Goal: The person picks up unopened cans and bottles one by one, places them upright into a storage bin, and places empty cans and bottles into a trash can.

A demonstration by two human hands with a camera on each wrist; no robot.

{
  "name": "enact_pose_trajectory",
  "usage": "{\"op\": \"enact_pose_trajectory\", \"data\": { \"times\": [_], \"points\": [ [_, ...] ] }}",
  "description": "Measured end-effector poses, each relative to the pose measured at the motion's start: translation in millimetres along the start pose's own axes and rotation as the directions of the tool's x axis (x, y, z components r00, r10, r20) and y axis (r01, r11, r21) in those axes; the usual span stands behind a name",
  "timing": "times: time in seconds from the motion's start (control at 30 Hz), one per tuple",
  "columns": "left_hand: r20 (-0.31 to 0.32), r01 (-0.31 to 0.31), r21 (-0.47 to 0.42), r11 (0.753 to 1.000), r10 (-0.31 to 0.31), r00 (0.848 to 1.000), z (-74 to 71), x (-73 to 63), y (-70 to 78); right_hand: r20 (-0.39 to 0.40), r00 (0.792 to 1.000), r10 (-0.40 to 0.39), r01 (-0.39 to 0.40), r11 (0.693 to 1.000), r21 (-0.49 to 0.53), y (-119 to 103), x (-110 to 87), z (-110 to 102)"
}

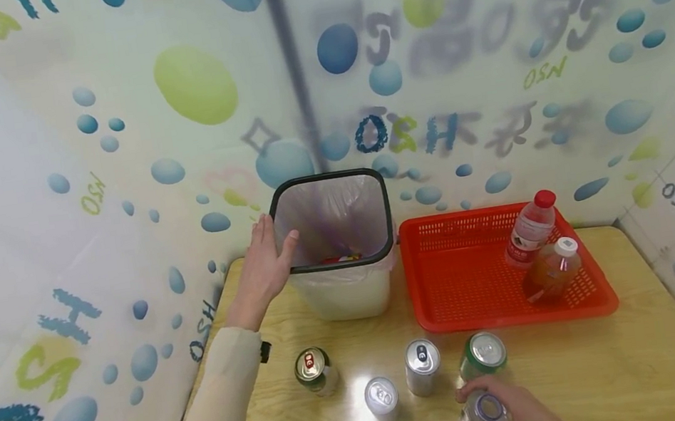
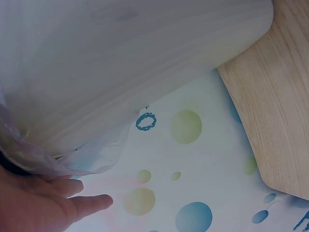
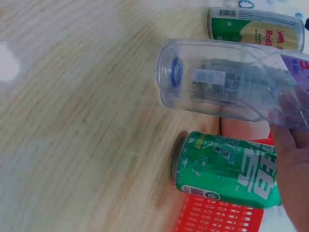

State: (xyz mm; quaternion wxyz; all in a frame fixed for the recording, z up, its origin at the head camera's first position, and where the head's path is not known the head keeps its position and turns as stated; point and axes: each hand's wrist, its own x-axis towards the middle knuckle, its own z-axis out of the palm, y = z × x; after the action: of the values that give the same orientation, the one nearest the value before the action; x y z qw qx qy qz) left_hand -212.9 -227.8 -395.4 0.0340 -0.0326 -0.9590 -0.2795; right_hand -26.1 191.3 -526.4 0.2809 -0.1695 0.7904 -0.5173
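My left hand (image 1: 264, 264), fingers extended, rests against the left side of the black rim of a pale trash bin (image 1: 346, 299) lined with a clear bag. The left wrist view shows that hand (image 2: 43, 203) by the bag's edge. At the front, my right hand (image 1: 517, 408) grips a clear plastic bottle (image 1: 483, 416) with a purple ring at its mouth. Its purple label and barcode show on the bottle (image 3: 217, 82) in the right wrist view. Just behind it stands a green can (image 1: 484, 355). A silver can (image 1: 423, 367) is upright to the left.
Further left stand a white can (image 1: 382, 398) and a green-and-gold Red Bull can (image 1: 316, 372). A red plastic basket (image 1: 464, 279) right of the bin holds a red-capped bottle (image 1: 530, 226) and a white-capped bottle (image 1: 551, 270). Patterned walls (image 1: 206, 150) enclose the wooden table (image 1: 560, 366).
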Motion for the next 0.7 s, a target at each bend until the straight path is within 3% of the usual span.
{"op": "enact_pose_trajectory", "data": {
  "times": [0.17,0.27,0.4,0.57,0.7],
  "points": [
    [0.000,0.001,0.008,1.000,-0.001,1.000,-0.5,-0.1,-0.8,-0.041,0.995,-0.089,0.085,0.992,-0.089,-1.9,-0.8,-0.4],
    [-0.002,0.001,0.008,1.000,-0.001,1.000,0.0,0.1,0.0,-0.062,0.995,-0.074,0.070,0.995,-0.069,-8.9,-3.3,-3.3],
    [0.002,0.005,0.008,1.000,-0.005,1.000,0.4,0.3,1.6,-0.102,0.986,-0.132,0.122,0.987,-0.100,-18.5,-6.4,-8.1],
    [0.008,0.011,0.006,1.000,-0.011,1.000,-0.7,0.5,1.7,-0.164,0.943,-0.291,0.262,0.949,-0.176,-29.1,-9.1,-11.9],
    [0.004,0.011,0.005,1.000,-0.011,1.000,-1.1,0.3,1.0,-0.222,0.917,-0.331,0.294,0.938,-0.184,-40.1,-10.5,-15.9]
  ]
}}
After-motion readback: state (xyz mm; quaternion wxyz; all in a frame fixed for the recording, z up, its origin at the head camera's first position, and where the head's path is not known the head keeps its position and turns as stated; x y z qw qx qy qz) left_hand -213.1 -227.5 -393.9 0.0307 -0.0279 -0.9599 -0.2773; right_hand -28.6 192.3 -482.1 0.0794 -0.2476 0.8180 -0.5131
